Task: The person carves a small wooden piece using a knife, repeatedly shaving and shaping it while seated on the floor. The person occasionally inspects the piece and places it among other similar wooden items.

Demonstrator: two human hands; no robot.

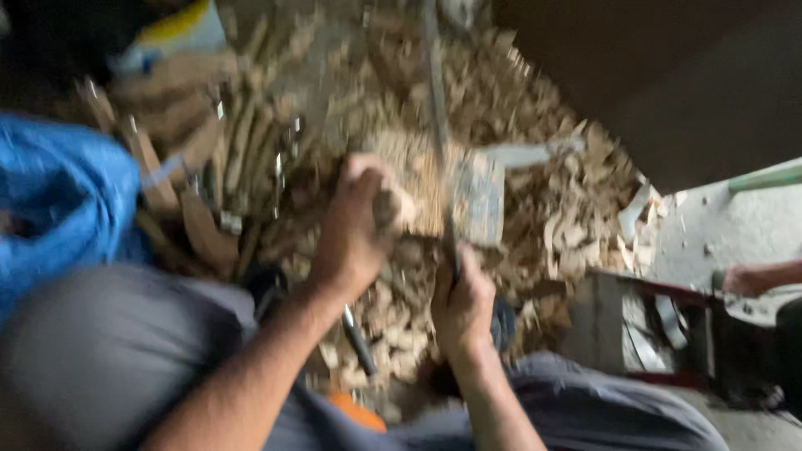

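Nearest the camera the person's knees in grey trousers (100,351) spread apart, leaving a working gap between them, and both bare forearms reach down into that gap. The right hand (462,305) is curled shut around the handle of a long, thin, grey metal blade (436,100) that rises almost straight up and away from the fist; held upright like this, its edge seems to bear down on the work in front, though the blur hides the exact contact. The left hand (355,225) sits a little farther out, fingers wrapped tight around a short, pale brown chunk of wood (393,209), which it appears to steady just beside the blade, the two hands close together but not touching. Just beyond lies a flat, pale, rectangular wooden block (478,196), touching or right against the blade line; which, I cannot tell. All around and behind spreads a deep pile of light brown wood chips and offcuts (568,217), probably fallen where the cutting is done. To the left stand longer rough wooden sticks (242,142) beside a crumpled blue plastic bag (58,192). At the far right edge another person's hand (743,280) rests near a dark metal frame (668,334).
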